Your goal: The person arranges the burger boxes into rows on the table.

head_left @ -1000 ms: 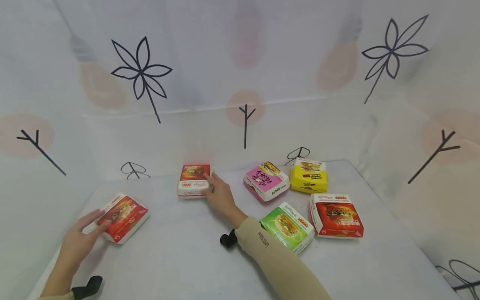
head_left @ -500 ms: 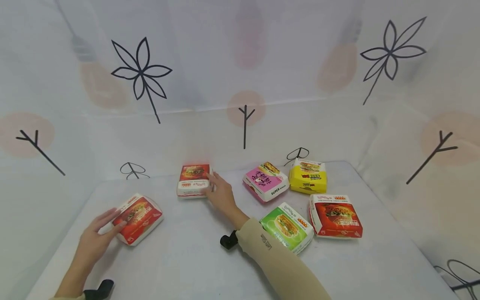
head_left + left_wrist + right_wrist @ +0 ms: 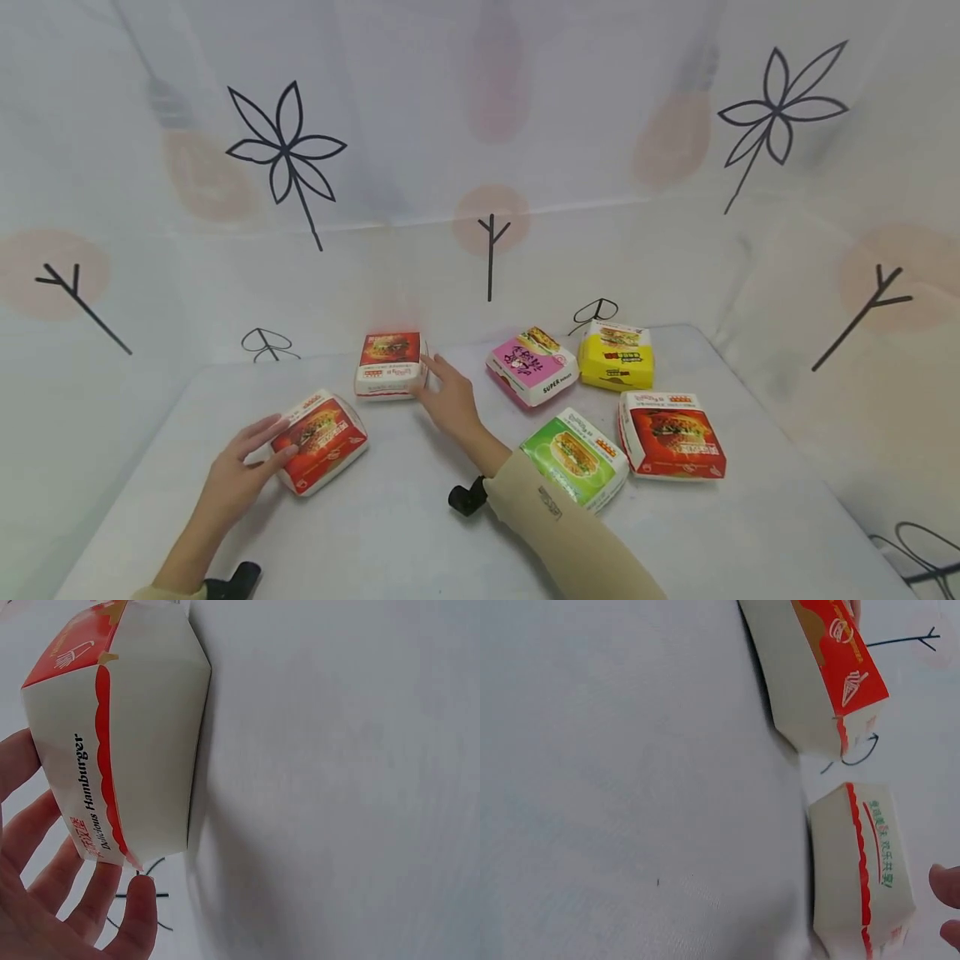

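On the left of the table, a red and white hamburger box (image 3: 322, 442) lies at a slant. My left hand (image 3: 240, 475) is at its left side, thumb and spread fingers against the edge. The left wrist view shows fairly straight fingers (image 3: 94, 900) beside the box's printed white side (image 3: 150, 750). Farther back in the middle sits another red and white hamburger box (image 3: 388, 367). My right hand (image 3: 453, 400) is at its right edge with loosely extended fingers; contact there cannot be told. Only two fingertips (image 3: 946, 886) show in the right wrist view, apart from the box nearest them (image 3: 862, 870).
To the right stand a pink box (image 3: 532, 367), a yellow box (image 3: 617, 356), a green box (image 3: 576, 458) and a third red box (image 3: 672, 436). The right forearm crosses close to the green box. A patterned cloth backdrop (image 3: 420, 267) rises behind the white table (image 3: 390, 533).
My left hand and the slanted red box have moved right across the table, towards the middle. My right hand has shifted slightly right, its fingers drawing back from the rear box's top.
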{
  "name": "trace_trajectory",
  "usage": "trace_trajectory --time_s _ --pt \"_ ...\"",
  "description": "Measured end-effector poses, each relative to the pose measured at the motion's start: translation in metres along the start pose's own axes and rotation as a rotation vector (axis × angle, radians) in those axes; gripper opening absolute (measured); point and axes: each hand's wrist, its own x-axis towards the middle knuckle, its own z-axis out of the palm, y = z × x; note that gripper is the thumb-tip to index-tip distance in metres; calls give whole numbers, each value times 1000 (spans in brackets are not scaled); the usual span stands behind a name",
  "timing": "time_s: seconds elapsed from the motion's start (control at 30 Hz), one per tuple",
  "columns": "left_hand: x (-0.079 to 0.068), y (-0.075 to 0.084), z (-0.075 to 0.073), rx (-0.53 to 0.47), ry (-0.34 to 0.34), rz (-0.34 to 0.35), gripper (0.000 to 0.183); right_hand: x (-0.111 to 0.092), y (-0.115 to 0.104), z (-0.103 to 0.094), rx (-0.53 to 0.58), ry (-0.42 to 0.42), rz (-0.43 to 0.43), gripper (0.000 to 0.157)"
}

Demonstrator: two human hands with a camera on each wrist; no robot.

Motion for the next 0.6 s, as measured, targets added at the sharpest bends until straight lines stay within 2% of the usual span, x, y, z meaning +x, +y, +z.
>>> trace_trajectory --time_s 0.27,0.6 --pt "0 14 18 -11 -14 51 68 -19 -10 -6 33 -46 26 57" --pt "-1 23 29 -16 -23 85 66 -41 -15 -8 -5 -129 -25 59"
